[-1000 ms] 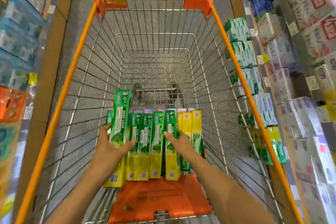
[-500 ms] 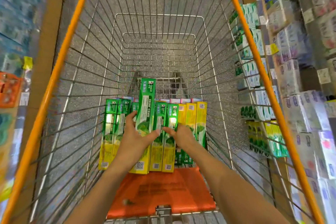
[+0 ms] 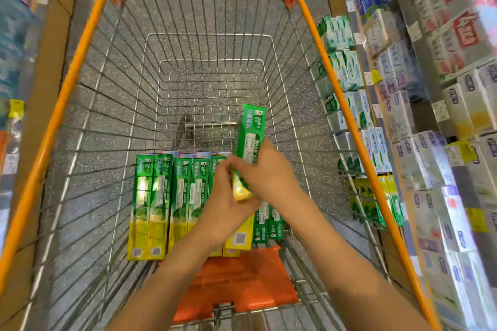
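Note:
A wire shopping cart [image 3: 80,67] with orange rails fills the view. Several green and yellow toothpaste boxes [image 3: 161,201] lie side by side on its floor at the near end. One more green toothpaste box [image 3: 250,131] is lifted above the row, tilted with its far end up. My left hand [image 3: 228,201] grips its yellow near end from below. My right hand [image 3: 269,172] grips its middle from the right side.
An orange child-seat flap [image 3: 242,282] lies at the cart's near end. Shelves of boxed goods [image 3: 419,121] line the right side, with green toothpaste boxes [image 3: 341,62] close to the cart rail. Blurred shelving [image 3: 16,43] runs along the left.
The box held by my left hand has risen out of the row and moved right. My right hand has left the lying boxes and taken hold of it.

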`<control>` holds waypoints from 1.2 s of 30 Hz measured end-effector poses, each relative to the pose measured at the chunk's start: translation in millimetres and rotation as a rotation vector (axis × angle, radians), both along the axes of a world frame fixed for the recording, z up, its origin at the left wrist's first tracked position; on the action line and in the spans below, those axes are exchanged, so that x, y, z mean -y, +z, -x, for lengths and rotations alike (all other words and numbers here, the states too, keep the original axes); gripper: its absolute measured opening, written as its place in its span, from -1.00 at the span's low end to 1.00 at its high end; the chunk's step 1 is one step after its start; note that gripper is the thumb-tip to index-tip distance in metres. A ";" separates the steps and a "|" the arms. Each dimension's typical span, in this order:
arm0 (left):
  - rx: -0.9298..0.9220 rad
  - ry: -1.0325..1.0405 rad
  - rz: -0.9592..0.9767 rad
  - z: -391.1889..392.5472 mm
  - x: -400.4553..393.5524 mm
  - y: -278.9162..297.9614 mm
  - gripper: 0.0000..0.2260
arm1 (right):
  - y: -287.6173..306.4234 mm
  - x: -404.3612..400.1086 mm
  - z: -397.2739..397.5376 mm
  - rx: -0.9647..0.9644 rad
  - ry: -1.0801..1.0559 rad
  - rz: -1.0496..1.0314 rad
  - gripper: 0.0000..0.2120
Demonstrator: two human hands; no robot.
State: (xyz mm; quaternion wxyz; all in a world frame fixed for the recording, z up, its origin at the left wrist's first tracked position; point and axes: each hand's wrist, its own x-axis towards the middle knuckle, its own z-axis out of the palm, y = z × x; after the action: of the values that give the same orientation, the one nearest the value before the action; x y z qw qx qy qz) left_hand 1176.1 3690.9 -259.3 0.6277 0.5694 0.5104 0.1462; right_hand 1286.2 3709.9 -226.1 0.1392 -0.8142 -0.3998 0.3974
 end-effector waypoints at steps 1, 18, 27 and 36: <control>-0.008 -0.073 0.010 1.5 -0.5 -2.2 -0.33 | -1.4 2.4 -6.6 0.009 -0.018 0.002 -0.53; -0.194 0.086 0.116 56.3 -9.8 -31.5 -0.32 | -119.8 40.9 -4.0 -0.039 0.019 0.289 -0.40; -0.196 0.006 0.035 43.2 -21.9 18.6 -0.36 | -75.6 53.7 -22.4 -0.219 0.006 0.268 -0.27; -0.082 -0.125 -0.181 7.5 -19.7 164.7 -0.34 | 121.3 81.3 -57.3 -0.224 -0.166 -0.205 -0.54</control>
State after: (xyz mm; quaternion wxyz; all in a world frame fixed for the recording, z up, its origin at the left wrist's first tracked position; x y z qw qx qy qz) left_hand 1168.6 3710.5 -94.7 0.5602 0.6598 0.4840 0.1286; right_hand 1343.5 3628.6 -104.8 0.2975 -0.7767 -0.3515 0.4297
